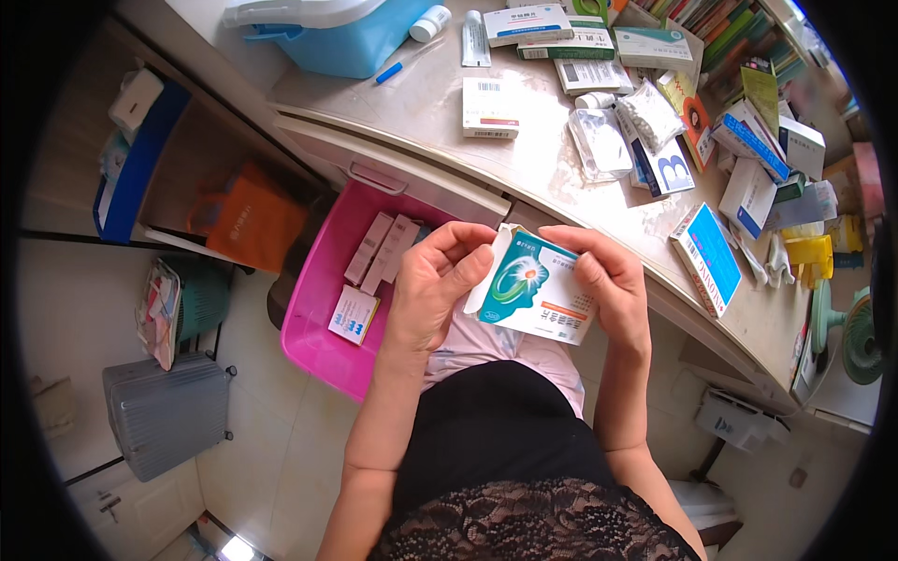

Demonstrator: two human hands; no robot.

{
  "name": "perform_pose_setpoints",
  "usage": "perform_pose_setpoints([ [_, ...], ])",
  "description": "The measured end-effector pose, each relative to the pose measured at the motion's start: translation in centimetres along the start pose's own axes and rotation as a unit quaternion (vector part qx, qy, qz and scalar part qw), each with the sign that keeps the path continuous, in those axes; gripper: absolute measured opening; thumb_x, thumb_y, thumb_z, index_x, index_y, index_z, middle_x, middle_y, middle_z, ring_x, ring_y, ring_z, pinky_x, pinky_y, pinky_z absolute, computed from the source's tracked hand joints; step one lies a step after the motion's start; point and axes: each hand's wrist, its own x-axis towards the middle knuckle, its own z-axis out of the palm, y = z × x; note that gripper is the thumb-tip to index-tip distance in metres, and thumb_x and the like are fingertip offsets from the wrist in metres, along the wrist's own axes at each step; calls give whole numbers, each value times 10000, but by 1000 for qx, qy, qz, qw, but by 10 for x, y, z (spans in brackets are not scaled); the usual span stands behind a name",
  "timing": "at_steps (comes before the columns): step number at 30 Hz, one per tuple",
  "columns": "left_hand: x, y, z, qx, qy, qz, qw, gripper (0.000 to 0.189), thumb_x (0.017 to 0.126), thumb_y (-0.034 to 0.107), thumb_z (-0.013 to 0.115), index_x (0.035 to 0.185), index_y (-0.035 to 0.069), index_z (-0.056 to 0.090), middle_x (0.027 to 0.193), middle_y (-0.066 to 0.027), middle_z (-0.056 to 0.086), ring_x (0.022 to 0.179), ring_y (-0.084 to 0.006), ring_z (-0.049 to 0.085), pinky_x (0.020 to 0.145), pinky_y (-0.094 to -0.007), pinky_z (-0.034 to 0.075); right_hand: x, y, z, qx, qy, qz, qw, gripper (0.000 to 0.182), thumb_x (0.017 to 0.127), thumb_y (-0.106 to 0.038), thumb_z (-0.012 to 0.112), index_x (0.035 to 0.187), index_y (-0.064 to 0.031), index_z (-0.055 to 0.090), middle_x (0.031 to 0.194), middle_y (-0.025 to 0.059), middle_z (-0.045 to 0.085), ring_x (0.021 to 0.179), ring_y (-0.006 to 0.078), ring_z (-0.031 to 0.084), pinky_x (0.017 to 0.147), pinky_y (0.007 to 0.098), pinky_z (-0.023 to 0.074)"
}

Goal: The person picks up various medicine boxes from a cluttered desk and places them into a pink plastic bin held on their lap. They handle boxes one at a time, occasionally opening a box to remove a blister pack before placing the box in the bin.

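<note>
A white and teal cardboard medicine box (533,287) is held between both hands above the lap, its near-left end flap standing open. My left hand (438,284) pinches that flap end between thumb and fingers. My right hand (607,280) grips the opposite end, thumb on the printed face. To the left of the hands is a pink plastic bin (305,329) with long pale pink boxes (386,249) and a small white box with blue marks (352,314) in it. What the held box contains is hidden.
Many medicine boxes (649,48), a blister tray (598,146) and a blue and white box (708,259) lie on the desk (393,105). A blue container (344,42) stands at its back left. The drawer edge (421,172) overhangs the bin. A grey suitcase (165,414) stands left.
</note>
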Motion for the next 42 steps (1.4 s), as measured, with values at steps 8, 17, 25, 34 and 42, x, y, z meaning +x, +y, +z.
perform_pose_setpoints([
  [8,-24,9,7,291,88,214,929,141,876,43,692,1005,-9,663,971,-77,676,837,-116,658,737,-231,538,-2,2,4,-65,31,-11,997,303,1000,-189,518,1172,24,647,1085,84,678,984,121,615,863,250,472],
  [17,-32,4,17,595,93,341,722,305,736,38,779,1026,31,685,1109,-99,655,923,-259,671,760,-339,559,-12,8,14,-130,57,-92,986,250,931,-41,546,1146,23,655,1058,130,674,978,202,636,860,276,475],
  [25,-29,-2,18,422,58,181,887,178,786,55,760,865,-11,615,889,-108,653,751,-209,654,660,-304,506,-13,15,9,-374,64,-193,905,386,799,-85,689,1179,-25,647,1094,121,637,1061,265,593,926,362,466],
  [34,-26,-6,18,383,51,70,920,152,921,125,646,922,-25,670,855,-110,672,772,-131,629,652,-283,480,-16,25,24,-431,62,-158,886,885,536,-153,870,1339,-49,514,1251,112,593,1129,293,568,1013,475,408],
  [42,-33,19,3,209,-25,19,977,397,944,76,611,1306,-50,510,1145,-142,658,1022,-157,648,860,-259,534,-15,21,21,-272,21,-94,957,853,529,-110,882,1304,-69,529,1224,114,591,1172,309,553,1057,511,379],
])
